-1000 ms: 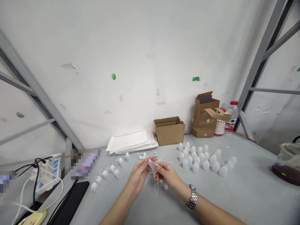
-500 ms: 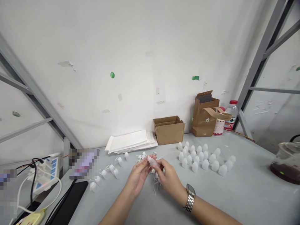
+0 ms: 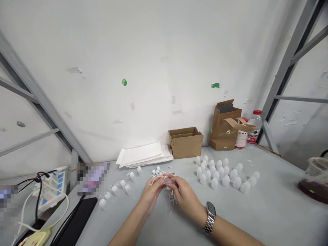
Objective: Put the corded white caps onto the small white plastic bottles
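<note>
My left hand (image 3: 151,192) and my right hand (image 3: 186,195) meet in the middle, both closed on one small translucent white plastic cap (image 3: 168,181). A thin white cord (image 3: 156,176) loops over the left fingers. Fingers hide much of the cap, so how cord and cap join does not show. Below and behind the hands lie more loose white cords (image 3: 171,204) and small white pieces (image 3: 156,170). To the left stand several white caps with cords (image 3: 123,184). Several plain frosted caps (image 3: 226,180) stand in loose rows to the right.
White envelopes (image 3: 140,153) and an open cardboard box (image 3: 186,145) sit along the wall. Right of them are a brown paper bag (image 3: 223,133) and red-capped bottles (image 3: 255,124). A power strip (image 3: 52,191) with cables is at left, a dark drink container (image 3: 314,182) at right.
My hands have closed in together around the cap, which is more covered now. A white cord now shows over the left fingers. The view has shifted slightly.
</note>
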Motion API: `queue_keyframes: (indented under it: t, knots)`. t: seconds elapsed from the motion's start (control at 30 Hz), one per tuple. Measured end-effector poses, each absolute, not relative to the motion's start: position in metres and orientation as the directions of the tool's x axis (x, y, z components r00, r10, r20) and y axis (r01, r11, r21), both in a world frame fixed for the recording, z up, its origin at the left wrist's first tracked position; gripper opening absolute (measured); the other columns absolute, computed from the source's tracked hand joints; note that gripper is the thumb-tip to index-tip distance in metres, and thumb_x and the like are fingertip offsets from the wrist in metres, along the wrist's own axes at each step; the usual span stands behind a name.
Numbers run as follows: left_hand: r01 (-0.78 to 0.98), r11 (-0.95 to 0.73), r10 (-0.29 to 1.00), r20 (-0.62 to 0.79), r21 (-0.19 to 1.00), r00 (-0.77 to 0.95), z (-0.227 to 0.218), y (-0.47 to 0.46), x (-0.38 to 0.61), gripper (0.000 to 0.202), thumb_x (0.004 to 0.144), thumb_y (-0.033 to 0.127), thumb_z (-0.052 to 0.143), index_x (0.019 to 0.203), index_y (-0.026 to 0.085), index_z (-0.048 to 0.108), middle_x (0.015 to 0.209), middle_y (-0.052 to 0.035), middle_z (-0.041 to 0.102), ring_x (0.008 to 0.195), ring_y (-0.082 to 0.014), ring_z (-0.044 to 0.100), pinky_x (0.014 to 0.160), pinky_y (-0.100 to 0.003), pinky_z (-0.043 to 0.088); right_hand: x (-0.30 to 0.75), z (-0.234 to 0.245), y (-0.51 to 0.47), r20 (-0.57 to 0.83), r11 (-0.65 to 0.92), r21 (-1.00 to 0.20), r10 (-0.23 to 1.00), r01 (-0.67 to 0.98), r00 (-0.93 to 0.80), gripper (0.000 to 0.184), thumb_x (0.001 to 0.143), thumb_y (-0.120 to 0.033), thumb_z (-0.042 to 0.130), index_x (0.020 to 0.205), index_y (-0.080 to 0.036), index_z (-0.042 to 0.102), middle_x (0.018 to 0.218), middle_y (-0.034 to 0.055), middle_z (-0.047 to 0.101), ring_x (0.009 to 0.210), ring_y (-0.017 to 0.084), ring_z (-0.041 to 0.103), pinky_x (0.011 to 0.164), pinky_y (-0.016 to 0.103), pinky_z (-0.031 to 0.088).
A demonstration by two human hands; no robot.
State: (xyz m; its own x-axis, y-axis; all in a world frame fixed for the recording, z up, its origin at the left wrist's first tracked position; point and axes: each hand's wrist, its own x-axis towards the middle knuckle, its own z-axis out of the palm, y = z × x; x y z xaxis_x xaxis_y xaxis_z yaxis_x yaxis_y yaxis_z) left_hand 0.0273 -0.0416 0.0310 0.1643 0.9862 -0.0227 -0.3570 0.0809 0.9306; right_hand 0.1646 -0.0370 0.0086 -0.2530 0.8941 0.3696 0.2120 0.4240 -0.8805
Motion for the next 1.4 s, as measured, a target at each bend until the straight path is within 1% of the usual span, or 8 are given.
queue_keyframes:
  t: [0.2,0.37,0.5,0.67,0.83,1.03,1.13,1.4]
  knots:
    - [-0.383,0.051,0.999,-0.046,0.922,0.022,0.029,-0.039,0.028,0.028,0.067,0.033,0.064,0.086,0.012,0.068,0.103,-0.0129,0.065,0.109,-0.0256,0.05,0.096,-0.035,0.032,0.162,0.006,-0.041,0.429,0.487,-0.814,0.871,0.316,-0.237,0.026,0.079,-0.032,0.052,0.102,-0.019,0.054,0.091,0.0065,0.062,0.08,0.019,0.055,0.075,0.032,0.042]
    - [-0.474,0.123,0.992,-0.088,0.872,0.095,0.029,-0.038,0.027,0.029,0.067,0.032,0.065,0.087,0.011,0.067,0.105,-0.0131,0.064,0.108,-0.0253,0.051,0.09,-0.033,0.039,0.158,0.013,-0.038,0.116,0.106,-0.993,0.918,-0.046,-0.38,0.031,0.076,-0.046,0.052,0.076,-0.016,0.056,0.064,0.0009,0.059,0.056,0.013,0.054,0.056,0.026,0.041]
    - [-0.5,0.24,0.967,-0.158,0.832,0.201,0.029,-0.039,0.025,0.022,0.07,0.03,0.063,0.084,0.014,0.067,0.102,-0.011,0.065,0.103,-0.022,0.054,0.078,-0.027,0.046,0.157,0.013,-0.033,0.022,-0.193,-0.939,0.795,-0.286,-0.607,0.037,0.07,-0.05,0.057,0.068,-0.013,0.055,0.063,0.0023,0.059,0.051,0.009,0.052,0.055,0.023,0.04]
    - [-0.501,0.236,0.966,-0.147,0.833,0.211,0.023,-0.037,0.025,0.02,0.071,0.027,0.062,0.082,0.012,0.067,0.103,-0.0123,0.064,0.093,-0.0218,0.059,0.077,-0.029,0.045,0.157,0.009,-0.033,0.011,-0.035,-0.993,0.917,-0.109,-0.399,0.034,0.068,-0.048,0.06,0.066,-0.015,0.052,0.056,-0.0008,0.055,0.047,0.01,0.049,0.05,0.024,0.037]
    - [-0.507,0.222,0.97,-0.137,0.833,0.199,0.02,-0.037,0.027,0.018,0.071,0.025,0.062,0.083,0.012,0.068,0.106,-0.0113,0.063,0.102,-0.0232,0.054,0.088,-0.032,0.038,0.16,0.012,-0.037,0.211,0.235,-0.967,0.956,0.102,-0.205,0.022,0.073,-0.039,0.057,0.071,-0.017,0.056,0.06,-0.0009,0.057,0.056,0.012,0.049,0.056,0.024,0.036]
    - [-0.5,0.243,0.955,-0.115,0.832,0.272,0.022,-0.039,0.026,0.021,0.072,0.03,0.06,0.079,0.011,0.069,0.094,-0.0124,0.067,0.104,-0.0257,0.052,0.089,-0.036,0.037,0.164,0.017,-0.03,-0.035,-0.249,-0.921,0.819,-0.299,-0.573,0.033,0.069,-0.044,0.06,0.061,-0.013,0.054,0.049,-0.0017,0.052,0.041,0.006,0.042,0.046,0.02,0.032]
    - [-0.466,0.241,0.954,-0.119,0.851,0.275,0.023,-0.038,0.025,0.024,0.072,0.031,0.06,0.079,0.011,0.069,0.099,-0.0133,0.066,0.106,-0.0255,0.051,0.09,-0.034,0.037,0.165,0.014,-0.027,-0.077,-0.366,-0.878,0.743,-0.308,-0.665,0.036,0.07,-0.046,0.059,0.071,-0.011,0.057,0.052,0.0001,0.054,0.043,0.006,0.045,0.048,0.02,0.034]
    - [-0.477,0.187,0.982,-0.148,0.859,0.118,0.011,-0.034,0.029,0.03,0.067,0.034,0.064,0.086,0.011,0.068,0.106,-0.0135,0.063,0.096,-0.0253,0.057,0.08,-0.032,0.041,0.16,0.008,-0.032,0.091,0.119,-0.991,0.929,0.057,-0.36,0.021,0.076,-0.037,0.054,0.075,-0.017,0.052,0.059,-0.0023,0.055,0.054,0.012,0.051,0.052,0.023,0.039]
